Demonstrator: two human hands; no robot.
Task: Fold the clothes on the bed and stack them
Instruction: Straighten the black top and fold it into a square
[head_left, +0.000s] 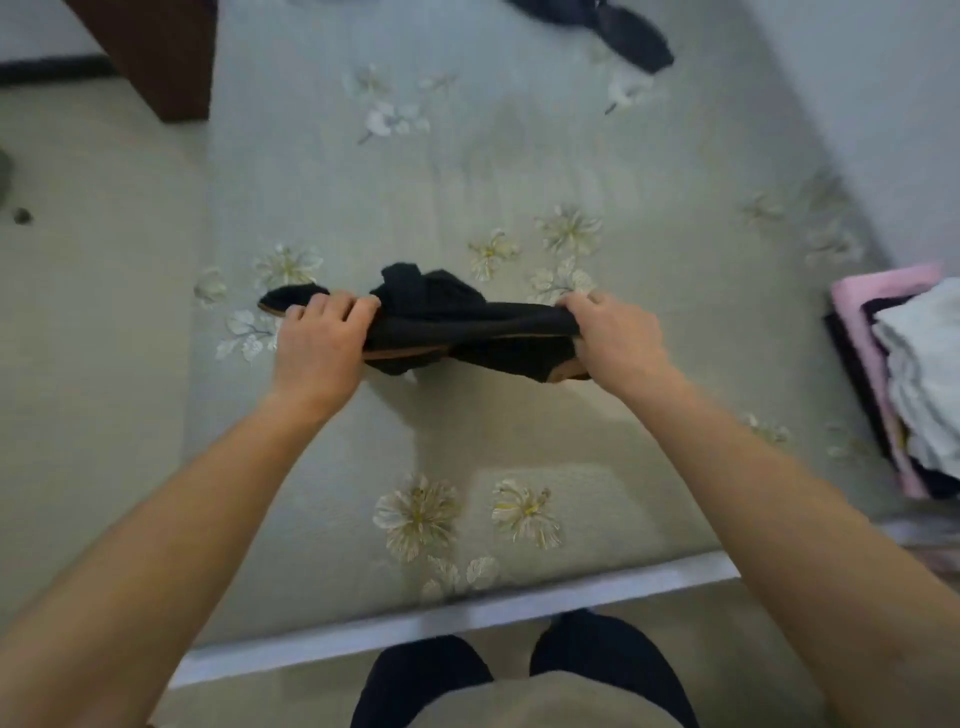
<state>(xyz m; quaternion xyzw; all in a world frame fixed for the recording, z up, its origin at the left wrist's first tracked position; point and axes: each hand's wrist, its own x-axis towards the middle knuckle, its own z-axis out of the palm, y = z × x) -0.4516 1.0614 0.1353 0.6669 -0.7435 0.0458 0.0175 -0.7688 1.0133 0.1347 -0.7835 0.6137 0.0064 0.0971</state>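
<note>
Left hand (317, 348), right hand (618, 338) grip bunched, tan-edged black garment (467, 327).

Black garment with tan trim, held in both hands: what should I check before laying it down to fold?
1. Left hand grips the black garment with tan trim: ok.
2. Right hand grips its other end: ok.
3. Garment pulled flat: not ok, bunched and twisted.
4. Bare pale floral bedsheet beneath it: ok.
5. Stack of pink, white and dark folded clothes steady: cannot tell, cut off by the frame edge.
6. Dark garment at the bed's far end folded: not ok, crumpled.
</note>
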